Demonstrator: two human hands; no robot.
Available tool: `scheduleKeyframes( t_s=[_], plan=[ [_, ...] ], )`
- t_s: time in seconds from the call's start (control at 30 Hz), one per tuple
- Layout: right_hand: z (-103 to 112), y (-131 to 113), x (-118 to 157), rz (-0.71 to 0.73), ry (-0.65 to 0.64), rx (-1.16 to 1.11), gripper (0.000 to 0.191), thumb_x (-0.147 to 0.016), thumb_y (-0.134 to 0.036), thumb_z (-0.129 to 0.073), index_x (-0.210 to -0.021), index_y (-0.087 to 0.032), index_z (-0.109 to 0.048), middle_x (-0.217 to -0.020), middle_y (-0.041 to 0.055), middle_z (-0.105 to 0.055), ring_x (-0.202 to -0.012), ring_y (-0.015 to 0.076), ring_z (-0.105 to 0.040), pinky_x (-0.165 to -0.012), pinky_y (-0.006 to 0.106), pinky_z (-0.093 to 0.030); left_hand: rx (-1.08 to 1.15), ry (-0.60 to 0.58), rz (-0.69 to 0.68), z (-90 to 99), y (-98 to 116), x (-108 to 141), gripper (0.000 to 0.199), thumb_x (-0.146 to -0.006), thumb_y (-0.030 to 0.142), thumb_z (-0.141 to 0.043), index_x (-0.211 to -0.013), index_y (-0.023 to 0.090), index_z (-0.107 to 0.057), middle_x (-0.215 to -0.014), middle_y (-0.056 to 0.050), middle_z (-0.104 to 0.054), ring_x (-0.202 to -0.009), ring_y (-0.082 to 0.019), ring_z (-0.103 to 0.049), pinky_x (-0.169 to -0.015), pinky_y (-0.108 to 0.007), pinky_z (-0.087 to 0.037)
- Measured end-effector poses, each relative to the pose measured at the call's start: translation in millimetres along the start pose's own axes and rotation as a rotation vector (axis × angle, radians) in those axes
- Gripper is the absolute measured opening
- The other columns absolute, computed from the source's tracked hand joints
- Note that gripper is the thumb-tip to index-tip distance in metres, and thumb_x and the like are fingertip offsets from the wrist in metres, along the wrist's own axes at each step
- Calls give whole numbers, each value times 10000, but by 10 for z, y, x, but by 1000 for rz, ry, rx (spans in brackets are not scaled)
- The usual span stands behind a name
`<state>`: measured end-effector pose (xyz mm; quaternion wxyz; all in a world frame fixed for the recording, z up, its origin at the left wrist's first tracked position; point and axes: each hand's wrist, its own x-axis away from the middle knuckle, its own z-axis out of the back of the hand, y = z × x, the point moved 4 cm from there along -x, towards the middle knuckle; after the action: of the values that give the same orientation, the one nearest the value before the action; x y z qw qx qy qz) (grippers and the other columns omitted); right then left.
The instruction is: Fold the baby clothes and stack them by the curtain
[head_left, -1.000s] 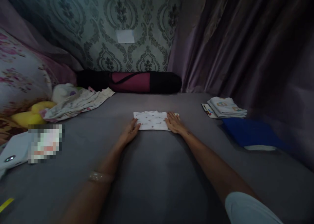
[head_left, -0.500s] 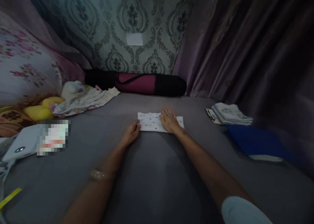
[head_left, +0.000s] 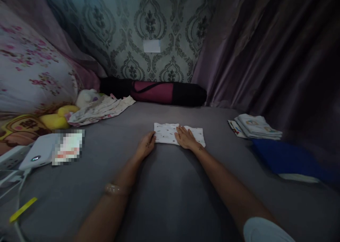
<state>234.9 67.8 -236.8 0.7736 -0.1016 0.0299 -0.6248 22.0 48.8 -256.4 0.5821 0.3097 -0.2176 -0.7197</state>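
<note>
A white cloth with a small dark print lies folded into a flat rectangle on the grey sheet. My right hand rests palm down on its middle right part, fingers stretched out. At the cloth's left edge is my left hand, its fingers closed on the near-left corner; the underside of that grip is hidden. To the right stands a small stack of folded white cloths with coloured prints.
A blue folder-like item lies at right. On the left are a white power bank with a cable, a yellow strip, plush toys and a crumpled floral cloth. A maroon-and-black long bag lies along the wall.
My right hand has slid a little toward me over the cloth, uncovering its far edge. My left hand stays at the left edge. The whole view has shifted slightly.
</note>
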Motion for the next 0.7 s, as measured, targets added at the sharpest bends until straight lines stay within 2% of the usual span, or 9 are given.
scheduleKeyframes(
  t_s=[0.07, 0.2, 0.3, 0.43, 0.57, 0.7],
  plan=[
    [72, -83, -36, 0, 14, 9, 589, -962, -391, -217, -1459, -89, -312, -1542, 120, -240, -1422, 246, -188, -1140, 474, -112, 4, 22, -14, -1, -15, -2, 385, -913, 243, -402, -1256, 124, -529, -1233, -140, -618, -1149, -230, -568, -1002, -368, -421],
    [111, -347, -109, 91, 178, 4, 572, -969, -375, -206, -1454, -95, -322, -1537, 103, -262, -1427, 224, -165, -1150, 434, -93, 6, 43, -26, 4, -41, -12, 374, -908, 228, -409, -1240, 117, -540, -1193, -145, -638, -1104, -230, -589, -975, -367, -437],
    [-48, -456, -142, 118, 142, -12, 596, -969, -393, -194, -1459, -73, -303, -1532, 104, -274, -1422, 217, -184, -1153, 408, -98, 7, 45, -24, 13, -44, -23, 355, -900, 214, -419, -1219, 140, -557, -1183, -126, -647, -1074, -221, -603, -957, -353, -445],
    [-190, -450, -152, 111, 113, -4, 608, -966, -399, -191, -1465, -67, -289, -1537, 103, -261, -1421, 216, -188, -1153, 404, -99, -3, 51, 22, 40, -40, -30, 343, -897, 195, -421, -1206, 173, -568, -1153, -97, -664, -1057, -206, -610, -945, -332, -447],
    [-188, -418, -162, 109, 101, -2, 607, -966, -399, -187, -1465, -71, -288, -1542, 100, -247, -1425, 216, -176, -1152, 414, -100, -14, 47, 48, 74, -26, -20, 335, -895, 186, -420, -1190, 163, -577, -1121, -102, -676, -1036, -212, -618, -922, -333, -458],
    [-125, -435, -191, 98, 34, -4, 607, -962, -401, -216, -1464, -67, -290, -1540, 111, -250, -1421, 232, -187, -1150, 430, -110, -29, 121, 72, 97, -80, -20, 352, -899, 203, -409, -1207, 128, -562, -1189, -138, -642, -1104, -227, -590, -969, -343, -435]
  ],
)
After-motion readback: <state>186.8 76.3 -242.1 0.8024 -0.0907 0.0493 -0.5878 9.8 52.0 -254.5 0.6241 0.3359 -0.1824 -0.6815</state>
